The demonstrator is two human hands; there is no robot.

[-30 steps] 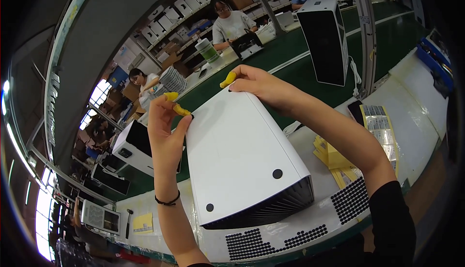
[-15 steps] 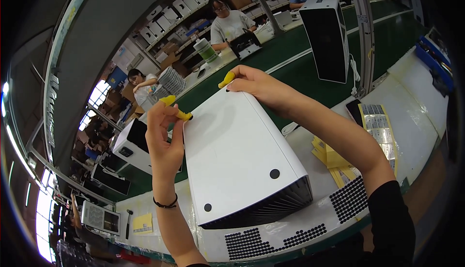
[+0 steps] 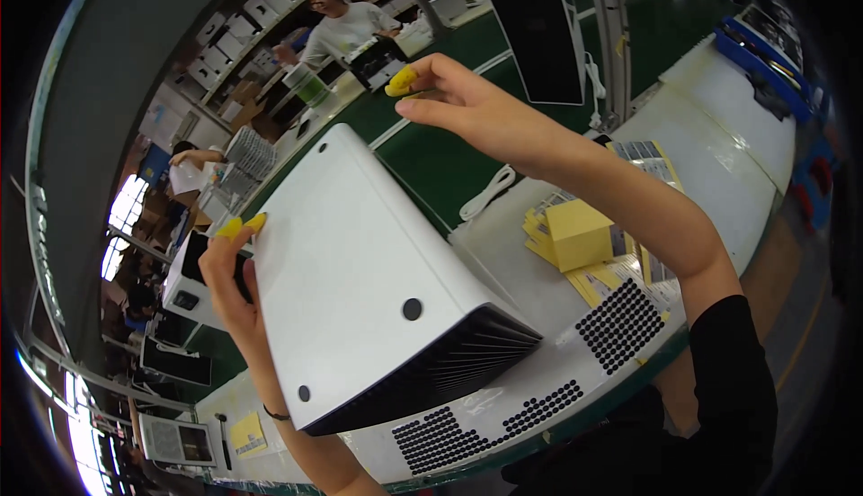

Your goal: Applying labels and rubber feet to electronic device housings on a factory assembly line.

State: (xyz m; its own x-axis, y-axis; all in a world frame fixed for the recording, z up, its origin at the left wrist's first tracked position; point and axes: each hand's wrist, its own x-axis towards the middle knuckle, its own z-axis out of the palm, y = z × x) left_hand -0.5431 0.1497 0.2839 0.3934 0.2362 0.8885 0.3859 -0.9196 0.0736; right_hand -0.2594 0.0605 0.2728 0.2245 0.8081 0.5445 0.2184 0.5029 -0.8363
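Observation:
A large white device housing (image 3: 351, 262) lies in front of me, its grille side (image 3: 449, 361) facing near. Round black pads show on its upper face: one near right (image 3: 412, 309), one near left (image 3: 304, 393) and one at the far right corner (image 3: 323, 148). At the far left corner, my left hand (image 3: 232, 280) grips the edge with bent fingers, yellow cots on two fingertips. Whatever lies under those fingertips is hidden. Raised above the green belt, my right hand (image 3: 458, 105) has thumb and fingers apart, holding nothing; its fingertips wear yellow cots.
Sheets of black dots (image 3: 618, 327) lie along the near edge. Right of the housing are yellow label stacks (image 3: 580, 235) and a coiled white cable (image 3: 487, 193). A black-and-white tower (image 3: 537, 33) stands on the green belt (image 3: 422, 159); a person (image 3: 346, 24) works beyond it.
My right hand has let go of the far right corner and risen away, uncovering a black pad there. The view has shifted, and my left hand remains at the far left corner.

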